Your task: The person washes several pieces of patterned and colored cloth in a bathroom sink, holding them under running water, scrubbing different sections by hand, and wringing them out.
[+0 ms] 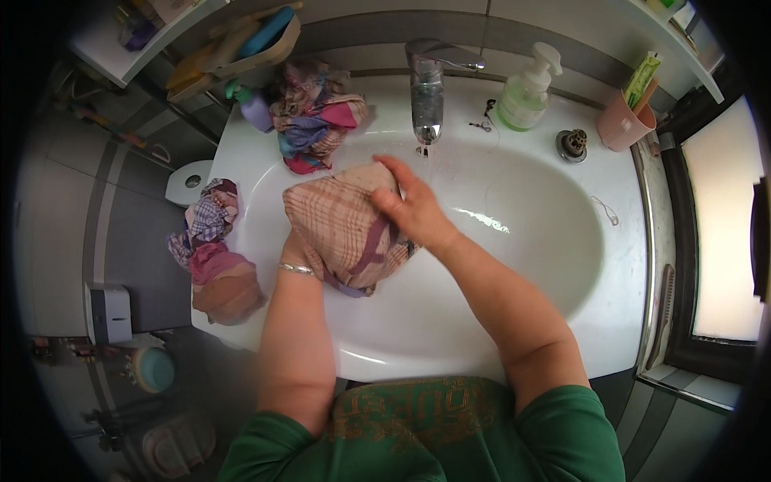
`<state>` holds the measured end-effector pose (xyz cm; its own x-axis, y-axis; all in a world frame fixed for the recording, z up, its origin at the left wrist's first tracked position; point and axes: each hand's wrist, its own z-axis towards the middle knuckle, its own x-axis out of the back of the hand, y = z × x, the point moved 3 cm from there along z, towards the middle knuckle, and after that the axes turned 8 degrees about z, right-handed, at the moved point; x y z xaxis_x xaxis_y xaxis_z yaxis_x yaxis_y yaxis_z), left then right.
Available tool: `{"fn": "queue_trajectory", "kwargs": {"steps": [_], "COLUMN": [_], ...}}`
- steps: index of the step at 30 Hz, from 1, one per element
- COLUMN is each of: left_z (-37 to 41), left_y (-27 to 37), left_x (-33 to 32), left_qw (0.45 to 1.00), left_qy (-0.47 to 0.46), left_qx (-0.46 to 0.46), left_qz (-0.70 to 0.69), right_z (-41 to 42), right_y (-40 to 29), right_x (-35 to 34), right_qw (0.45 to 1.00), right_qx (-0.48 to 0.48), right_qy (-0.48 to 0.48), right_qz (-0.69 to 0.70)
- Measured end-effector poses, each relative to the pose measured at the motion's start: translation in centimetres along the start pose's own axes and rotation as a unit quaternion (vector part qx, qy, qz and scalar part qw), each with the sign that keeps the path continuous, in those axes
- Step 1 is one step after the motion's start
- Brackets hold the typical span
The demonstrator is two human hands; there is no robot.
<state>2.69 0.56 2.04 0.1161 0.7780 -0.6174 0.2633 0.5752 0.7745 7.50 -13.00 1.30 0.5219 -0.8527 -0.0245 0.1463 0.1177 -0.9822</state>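
A damp-looking plaid cloth [337, 211] in beige and brown, with a purple band, is held up over the white washbasin [542, 241]. My right hand [412, 208] grips its upper right edge, the thumb on the near face. The cloth drapes over my left hand [296, 250] and hides the fingers; only the back of the hand near the wrist shows, above a silver bracelet [298, 269]. Behind the cloth stands the chrome faucet [427, 96]. A crumpled heap of patterned cloths [316, 117] lies on the basin's back left corner.
More bunched cloths [211, 217] and a pink-and-brown bundle [226, 286] lie along the left rim. A purple pump bottle [253, 108], a soap dispenser [527, 90], a drain stopper [571, 146] and a pink cup [625, 123] stand along the back. A comb [662, 313] rests at right.
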Motion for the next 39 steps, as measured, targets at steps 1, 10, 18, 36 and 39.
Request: {"fn": "queue_trajectory", "kwargs": {"steps": [1, 10, 18, 36, 39], "left_z": [0.0, -0.2, 0.9, 1.6, 1.3], "left_y": [-0.2, 0.3, -0.3, -0.1, 0.1], "left_x": [-0.4, 0.4, 0.5, 1.3, 0.4], "left_qw": [1.0, 0.996, 0.999, 0.999, 0.998], "left_qy": [-0.002, 0.013, 0.04, 0.002, 0.003], "left_qx": [0.016, 0.044, 0.026, -0.037, -0.012], "left_qz": [0.004, -0.074, -0.018, -0.029, -0.067], "right_z": [-0.4, -0.2, -0.5, -0.2, -0.5], "right_y": [-0.1, 6.6, 4.7, 7.7, 7.5], "right_x": [-0.9, 7.4, 2.0, 7.0, 9.2], "right_qw": [0.995, 0.927, 0.962, 0.882, 0.913], "right_qx": [-0.012, -0.216, -0.228, -0.204, -0.275], "right_qy": [-0.039, 0.16, -0.1, 0.124, 0.171], "right_qz": [0.094, 0.263, 0.109, 0.407, 0.247]}}
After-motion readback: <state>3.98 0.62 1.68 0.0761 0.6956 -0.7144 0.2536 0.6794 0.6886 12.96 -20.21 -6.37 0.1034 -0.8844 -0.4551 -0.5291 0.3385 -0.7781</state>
